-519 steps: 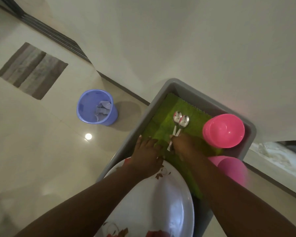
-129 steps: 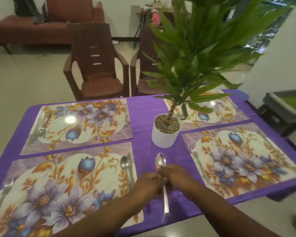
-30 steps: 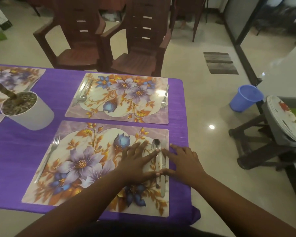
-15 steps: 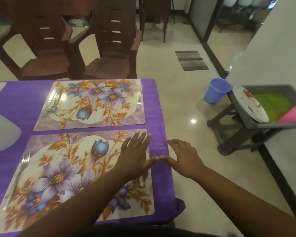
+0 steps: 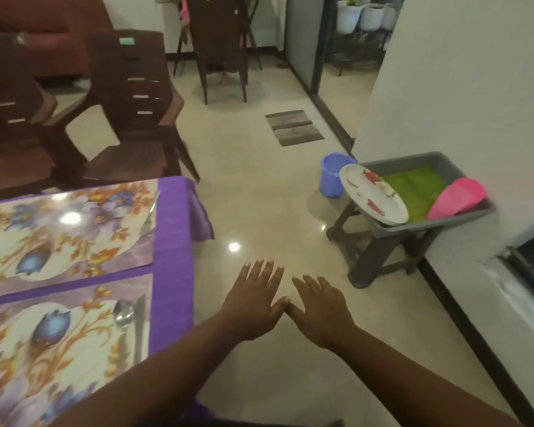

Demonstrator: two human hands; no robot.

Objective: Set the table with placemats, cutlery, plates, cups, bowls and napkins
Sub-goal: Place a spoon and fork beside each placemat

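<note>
While both hands, left hand (image 5: 253, 306) and right hand (image 5: 319, 312), are hovering empty, fingers spread, the plate (image 5: 373, 195) is leaning on the grey tub (image 5: 413, 226) rim, risking slipping when lifted.

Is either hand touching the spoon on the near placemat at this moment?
Apart. The head view shows the left hand and right hand open over bare floor, past the table edge, while the spoon lies on the near placemat.

Spoon (image 5: 123, 313) lies on placemat (image 5: 59, 343), knife (image 5: 139, 328) seemingly beside.
</note>
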